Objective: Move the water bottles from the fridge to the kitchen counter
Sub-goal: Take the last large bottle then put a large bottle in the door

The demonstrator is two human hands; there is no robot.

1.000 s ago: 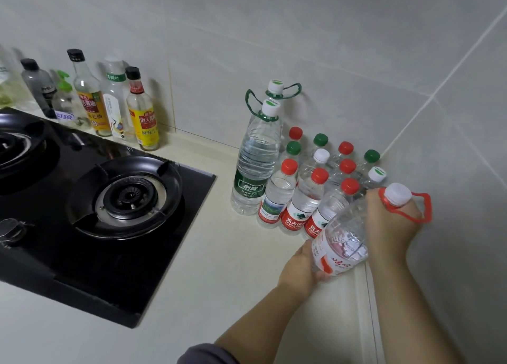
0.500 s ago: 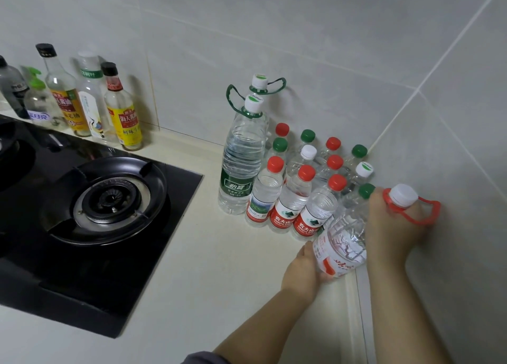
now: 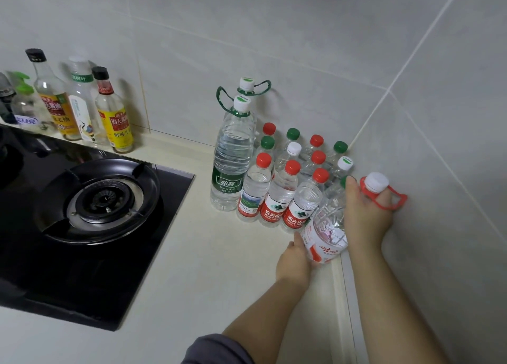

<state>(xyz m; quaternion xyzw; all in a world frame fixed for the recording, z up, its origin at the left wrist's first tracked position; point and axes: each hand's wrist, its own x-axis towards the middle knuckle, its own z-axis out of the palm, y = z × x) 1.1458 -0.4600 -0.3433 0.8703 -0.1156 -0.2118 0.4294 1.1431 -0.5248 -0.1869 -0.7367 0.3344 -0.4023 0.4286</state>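
Right grip (image 3: 362, 218) clasping its neck, left grip (image 3: 293, 262) its base, the tilted big bottle (image 3: 327, 226) could topple the small bottles (image 3: 279, 193) beside it.

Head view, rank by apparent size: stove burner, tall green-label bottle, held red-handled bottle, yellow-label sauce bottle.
stove burner
tall green-label bottle
held red-handled bottle and yellow-label sauce bottle: alike, one nearer the camera, so unranked.

Dark grey sleeve (image 3: 216, 348) sat bunched at the left elbow; below it the left forearm (image 3: 269, 308) ran bare to the left hand (image 3: 292, 263), and the right forearm (image 3: 381, 295) and right hand (image 3: 362, 212) were bare too.
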